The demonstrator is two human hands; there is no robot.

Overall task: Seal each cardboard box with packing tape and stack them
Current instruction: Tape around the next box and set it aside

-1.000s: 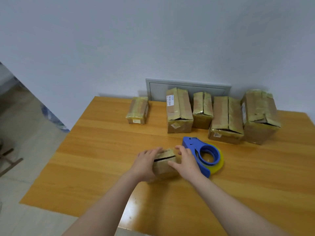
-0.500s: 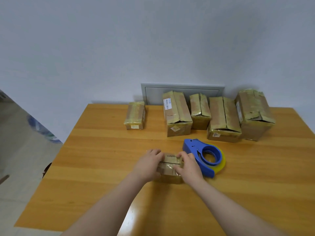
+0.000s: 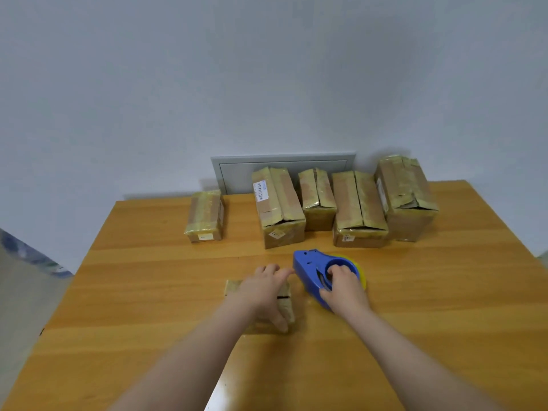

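Head view: right hand (image 3: 341, 287) moved from box (image 3: 287, 307) to tape dispenser (image 3: 308, 269).

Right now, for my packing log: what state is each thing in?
small box: on table, dark gap at one end, held by left hand.
left hand: grips small box.
right hand: fingers curled inside tape dispenser.
tape dispenser: flat on table, gripped.
five far boxes: taped, unstacked.
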